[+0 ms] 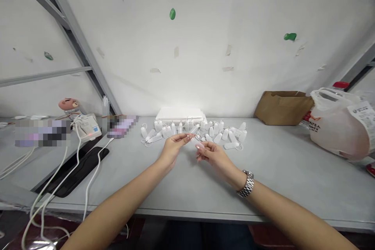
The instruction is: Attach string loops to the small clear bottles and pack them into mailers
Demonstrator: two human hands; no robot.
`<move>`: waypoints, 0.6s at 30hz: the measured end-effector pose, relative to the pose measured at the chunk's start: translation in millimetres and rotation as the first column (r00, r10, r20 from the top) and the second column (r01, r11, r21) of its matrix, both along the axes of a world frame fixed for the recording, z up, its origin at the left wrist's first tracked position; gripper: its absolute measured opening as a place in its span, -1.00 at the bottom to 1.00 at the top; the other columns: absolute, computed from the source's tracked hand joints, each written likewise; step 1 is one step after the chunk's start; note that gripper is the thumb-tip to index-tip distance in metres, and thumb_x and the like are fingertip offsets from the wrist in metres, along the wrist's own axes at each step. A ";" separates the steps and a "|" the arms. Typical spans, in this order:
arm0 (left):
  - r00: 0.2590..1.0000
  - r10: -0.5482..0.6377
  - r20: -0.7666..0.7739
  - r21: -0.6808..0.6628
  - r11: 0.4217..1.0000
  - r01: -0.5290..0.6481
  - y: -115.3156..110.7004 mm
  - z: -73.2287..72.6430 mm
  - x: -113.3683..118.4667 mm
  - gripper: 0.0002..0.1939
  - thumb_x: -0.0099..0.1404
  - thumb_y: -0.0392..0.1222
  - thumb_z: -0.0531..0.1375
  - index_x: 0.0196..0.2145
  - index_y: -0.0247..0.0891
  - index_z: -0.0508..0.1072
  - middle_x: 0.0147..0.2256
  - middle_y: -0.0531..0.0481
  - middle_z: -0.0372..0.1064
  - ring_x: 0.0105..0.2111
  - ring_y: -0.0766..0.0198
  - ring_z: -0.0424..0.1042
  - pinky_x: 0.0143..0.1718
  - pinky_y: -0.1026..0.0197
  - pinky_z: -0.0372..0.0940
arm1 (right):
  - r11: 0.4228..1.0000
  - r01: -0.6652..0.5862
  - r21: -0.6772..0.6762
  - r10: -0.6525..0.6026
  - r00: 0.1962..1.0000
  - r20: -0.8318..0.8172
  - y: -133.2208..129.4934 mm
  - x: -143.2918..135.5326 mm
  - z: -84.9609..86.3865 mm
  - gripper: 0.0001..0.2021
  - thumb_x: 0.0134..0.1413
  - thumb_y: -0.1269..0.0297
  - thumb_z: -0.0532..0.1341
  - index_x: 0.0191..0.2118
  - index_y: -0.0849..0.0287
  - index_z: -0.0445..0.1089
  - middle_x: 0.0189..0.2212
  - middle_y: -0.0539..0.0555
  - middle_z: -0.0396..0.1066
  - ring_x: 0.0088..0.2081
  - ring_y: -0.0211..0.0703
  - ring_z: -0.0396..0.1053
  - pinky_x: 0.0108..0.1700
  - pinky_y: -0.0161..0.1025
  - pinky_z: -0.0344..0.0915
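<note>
Near the middle of the grey table (187, 187), a small translucent white bottle (199, 144) is held between both hands. My left hand (172, 149) pinches its upper left end with closed fingertips. The fingers of my right hand (212, 156) are closed round its body from the right. Just beyond the hands lie several similar small bottles (225, 134), some upright and some on their sides, a few with thin loops. Behind them is a stack of white boxes or sheets (179, 115) against the wall.
At the right are a brown paper bag (283, 108) and a white plastic bag (336, 125). At the left are a phone (121, 126), a white power strip (89, 127), a black flat object (79, 172), cables and a pink bear figure (68, 104).
</note>
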State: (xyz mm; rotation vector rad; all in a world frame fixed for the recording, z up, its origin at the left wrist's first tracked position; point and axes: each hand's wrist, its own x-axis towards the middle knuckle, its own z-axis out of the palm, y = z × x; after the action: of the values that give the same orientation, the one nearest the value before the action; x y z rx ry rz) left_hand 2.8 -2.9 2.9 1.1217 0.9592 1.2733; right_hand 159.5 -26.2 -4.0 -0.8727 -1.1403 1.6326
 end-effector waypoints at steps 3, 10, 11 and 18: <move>0.999 0.042 -0.001 0.025 0.999 -0.042 -2.9 2.1 2.1 -0.78 -0.03 -0.12 0.30 -0.40 -0.29 0.52 -0.23 -0.12 0.48 -0.08 0.08 0.34 0.02 0.06 0.08 | 1.000 -0.003 -0.005 0.003 1.000 0.001 0.2 1.1 0.4 -0.71 -0.18 0.12 0.32 -0.43 0.25 0.32 -0.55 0.00 0.37 -0.55 -0.29 0.33 -0.36 -0.26 0.24; 0.999 0.039 -0.005 0.085 0.996 -0.039 -7.3 8.3 3.2 -0.85 -0.02 -0.17 0.29 -0.44 -0.26 0.52 -0.28 -0.06 0.50 -0.14 0.13 0.39 -0.01 0.09 0.12 | 0.975 -0.194 -0.111 0.182 0.977 -0.109 -3.7 1.3 3.9 -0.58 0.00 -0.06 0.11 -0.48 0.27 0.35 -0.64 0.03 0.34 -0.59 -0.25 0.33 -0.37 -0.22 0.25; 0.999 0.040 -0.009 0.089 0.995 -0.039 -7.5 8.5 2.9 -0.85 -0.02 -0.17 0.29 -0.44 -0.26 0.52 -0.28 -0.06 0.50 -0.15 0.14 0.39 -0.02 0.10 0.13 | 0.973 -0.204 -0.107 0.194 0.976 -0.096 -3.4 1.1 3.9 -0.57 0.01 -0.07 0.09 -0.48 0.27 0.35 -0.63 0.04 0.35 -0.59 -0.25 0.33 -0.37 -0.22 0.25; 0.998 0.046 -0.036 0.061 0.997 -0.044 -6.6 6.3 1.7 -0.83 0.00 -0.15 0.28 -0.42 -0.27 0.52 -0.28 -0.08 0.50 -0.14 0.14 0.39 -0.04 0.11 0.14 | 0.994 0.018 0.105 -0.033 0.990 0.140 -2.4 -1.0 7.7 -0.70 -0.18 0.13 0.31 -0.37 0.21 0.30 -0.50 -0.02 0.37 -0.55 -0.29 0.34 -0.36 -0.24 0.25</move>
State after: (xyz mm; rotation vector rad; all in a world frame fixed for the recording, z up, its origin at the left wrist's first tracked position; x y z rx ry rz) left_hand 4.5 -9.6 9.2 1.1804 0.9844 1.3291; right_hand 158.5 -28.6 3.8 -0.9437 -1.2951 1.4957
